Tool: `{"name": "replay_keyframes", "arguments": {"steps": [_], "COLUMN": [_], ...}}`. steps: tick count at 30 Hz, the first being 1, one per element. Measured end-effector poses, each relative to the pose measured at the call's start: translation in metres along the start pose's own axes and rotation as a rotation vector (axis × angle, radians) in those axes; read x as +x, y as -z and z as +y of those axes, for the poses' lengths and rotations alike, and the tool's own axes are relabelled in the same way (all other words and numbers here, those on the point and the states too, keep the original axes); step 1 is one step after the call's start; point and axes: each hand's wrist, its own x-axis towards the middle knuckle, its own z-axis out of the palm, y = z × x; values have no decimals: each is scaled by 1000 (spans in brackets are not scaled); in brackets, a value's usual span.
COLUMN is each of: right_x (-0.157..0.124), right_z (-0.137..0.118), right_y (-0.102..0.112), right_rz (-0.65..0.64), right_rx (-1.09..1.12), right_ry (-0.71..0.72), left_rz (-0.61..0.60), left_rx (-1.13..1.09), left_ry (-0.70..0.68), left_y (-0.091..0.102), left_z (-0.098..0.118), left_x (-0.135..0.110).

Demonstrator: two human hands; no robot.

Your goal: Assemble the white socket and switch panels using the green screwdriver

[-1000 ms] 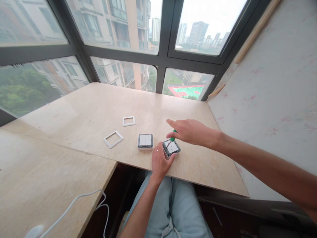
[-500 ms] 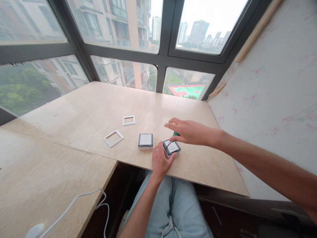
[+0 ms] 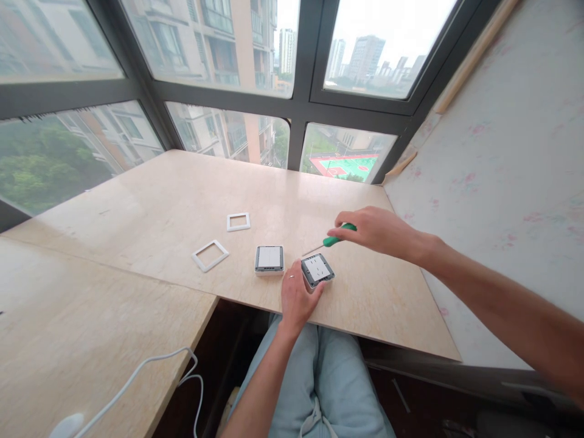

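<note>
My left hand point(image 3: 298, 295) is closed around the near and left sides of a wall socket point(image 3: 316, 267), which lies on the tabletop with its grey inner frame exposed. In my right hand point(image 3: 365, 226) is a screwdriver point(image 3: 338, 235) with a green handle. Its thin shaft points down and left, and the tip is just beyond the socket, apart from it. Left of the socket sits a wall switch point(image 3: 269, 258) with white rockers and the same grey frame. Two white cover frames, a nearer one point(image 3: 210, 255) and a farther one point(image 3: 238, 222), lie flat farther left.
The pale marble-patterned tabletop point(image 3: 173, 201) ends at a front edge above my legs point(image 3: 314, 377). A white cable point(image 3: 137, 371) runs over the lower-left counter and hangs off its edge. Windows point(image 3: 228, 134) border the back; a papered wall point(image 3: 493, 182) stands at right.
My right hand has moved up and to the right, lifting the screwdriver off the socket and showing more of its handle. My left hand stays on the socket.
</note>
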Motion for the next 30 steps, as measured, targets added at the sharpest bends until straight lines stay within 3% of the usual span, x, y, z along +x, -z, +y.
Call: {"name": "replay_keyframes", "arguments": {"steps": [4, 9, 13, 16, 22, 27, 30], "right_x": [-28, -79, -113, -125, -128, -128, -127], "right_z": [45, 89, 92, 85, 80, 91, 95], "right_y": [-27, -108, -171, -201, -228, -231, -229], "right_rz": [181, 293, 418, 500, 546, 496, 492], "right_rx": [197, 366, 451, 493, 427, 241, 296], "right_ry": [-194, -472, -624, -682, -671, -614, -613], "left_rz": [18, 31, 24, -13, -57, -93, -137], "left_rx": [25, 99, 164, 197, 327, 492, 536], "left_ry": [-2, -18, -97, -153, -120, -72, -76], "left_y": [-2, -4, -4, -1, 7, 4, 4], "left_z": [1, 3, 4, 5, 16, 28, 29], "left_x": [0, 1, 3, 8, 27, 39, 51]}}
